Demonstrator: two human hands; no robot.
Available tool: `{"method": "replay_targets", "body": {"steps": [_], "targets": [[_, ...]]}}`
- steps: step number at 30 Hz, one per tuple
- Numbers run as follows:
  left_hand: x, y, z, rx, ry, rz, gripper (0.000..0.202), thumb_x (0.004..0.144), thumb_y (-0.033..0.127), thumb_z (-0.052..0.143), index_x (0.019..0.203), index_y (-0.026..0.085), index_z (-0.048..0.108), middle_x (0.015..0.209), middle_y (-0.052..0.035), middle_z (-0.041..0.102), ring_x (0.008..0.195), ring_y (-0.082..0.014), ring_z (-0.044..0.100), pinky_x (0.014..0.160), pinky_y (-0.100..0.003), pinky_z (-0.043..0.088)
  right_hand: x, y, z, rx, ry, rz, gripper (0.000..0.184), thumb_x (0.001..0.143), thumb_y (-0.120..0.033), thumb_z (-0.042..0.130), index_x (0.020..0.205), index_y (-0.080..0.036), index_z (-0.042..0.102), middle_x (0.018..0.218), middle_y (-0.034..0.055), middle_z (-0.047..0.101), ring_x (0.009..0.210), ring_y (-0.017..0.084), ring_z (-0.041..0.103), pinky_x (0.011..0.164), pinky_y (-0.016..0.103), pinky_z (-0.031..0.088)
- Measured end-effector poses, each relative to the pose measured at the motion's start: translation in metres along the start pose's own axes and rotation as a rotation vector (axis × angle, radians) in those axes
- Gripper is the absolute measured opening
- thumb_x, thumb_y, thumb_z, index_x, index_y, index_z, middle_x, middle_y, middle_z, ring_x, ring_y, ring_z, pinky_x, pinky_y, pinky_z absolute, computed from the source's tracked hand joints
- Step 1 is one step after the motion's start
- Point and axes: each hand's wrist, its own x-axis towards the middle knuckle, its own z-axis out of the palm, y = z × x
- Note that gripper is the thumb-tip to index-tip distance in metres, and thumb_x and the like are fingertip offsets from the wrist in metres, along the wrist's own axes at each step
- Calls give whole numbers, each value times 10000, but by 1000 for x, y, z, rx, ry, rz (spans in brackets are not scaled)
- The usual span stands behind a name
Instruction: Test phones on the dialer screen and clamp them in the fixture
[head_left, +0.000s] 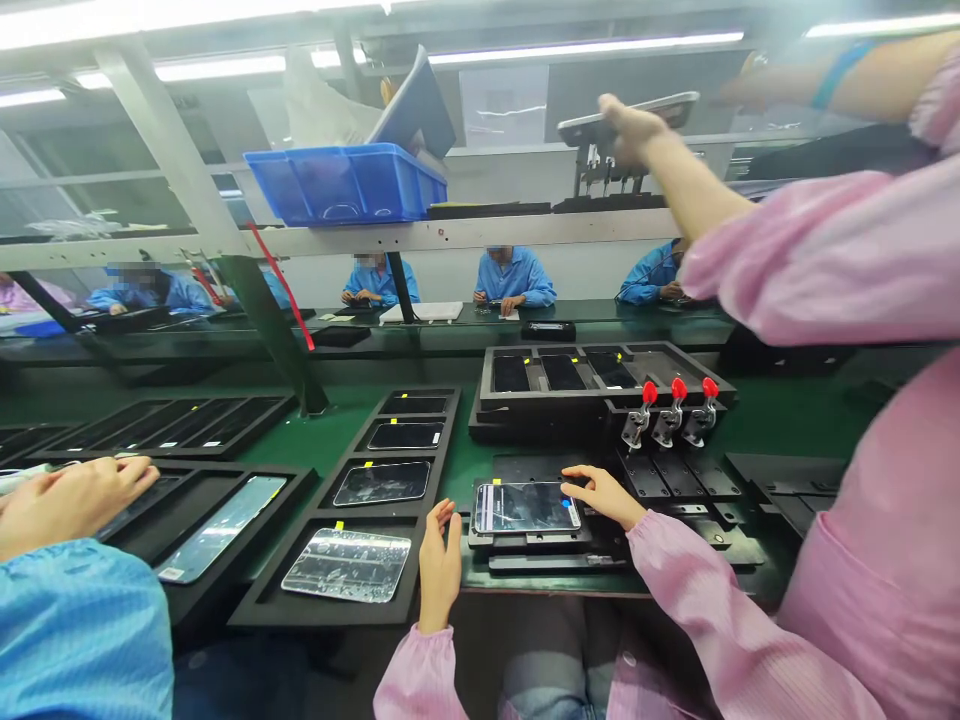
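Note:
My right hand [604,496] rests its fingertips on the right edge of a lit smartphone [525,507], which lies in a black jig [529,540]. My left hand [440,565] stands on its edge beside the jig, fingers apart and holding nothing. To its left, a black tray [390,510] holds several glass-fronted phone panels, the nearest a scratched-looking panel [346,565]. Behind my right hand is a black fixture [600,400] with red-handled toggle clamps [671,410]. A pink-sleeved co-worker's hand [630,125] lifts a phone [645,112] overhead.
A co-worker's blue-sleeved hands [71,505] reach over black trays at lower left. A blue plastic bin [345,185] sits on an overhead shelf. The green bench [315,430] carries the trays, and blue-smocked workers sit across it behind a steel upright.

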Motion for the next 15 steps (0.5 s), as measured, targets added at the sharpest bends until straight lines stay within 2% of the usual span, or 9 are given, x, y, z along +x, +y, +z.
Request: {"method": "replay_targets", "body": {"steps": [4, 7, 10, 13, 15], "targets": [[0, -1, 0, -12, 5, 7, 402, 833, 453, 441, 1133, 187, 468, 1163, -122, 577, 1072, -228, 558, 948, -421, 410, -2, -1, -3, 52, -116, 58, 632, 637, -366, 718, 1202, -168, 516, 829, 25, 623, 436, 31, 428, 491, 211, 392], [0, -2, 0, -16, 4, 11, 402, 833, 451, 444, 1138, 191, 467, 1161, -121, 579, 1068, -228, 558, 952, -427, 405, 0, -4, -3, 66, -145, 101, 701, 616, -298, 758, 1247, -213, 464, 1033, 62, 589, 471, 14, 456, 519, 211, 430], [0, -3, 0, -15, 9, 13, 396, 833, 449, 448, 1136, 195, 472, 1159, -117, 581, 1074, -227, 554, 958, -427, 400, 5, -8, -3, 53, -176, 168, 625, 700, -270, 713, 1255, -216, 433, 1166, 90, 515, 578, 44, 527, 519, 209, 466], [1, -4, 1, -13, 17, 22, 398, 834, 453, 445, 1131, 191, 474, 1155, -119, 582, 1080, -223, 550, 961, -417, 398, 9, -12, -4, 34, -206, 220, 469, 818, -266, 600, 1246, -195, 422, 1146, 80, 516, 751, 109, 578, 591, 245, 517], [1, -5, 1, -15, 20, 30, 404, 831, 460, 445, 1128, 187, 478, 1149, -121, 585, 1077, -224, 554, 958, -416, 401, 11, -14, -5, 23, -217, 238, 428, 841, -269, 571, 1237, -190, 429, 1153, 78, 509, 826, 136, 580, 648, 281, 532]]}}
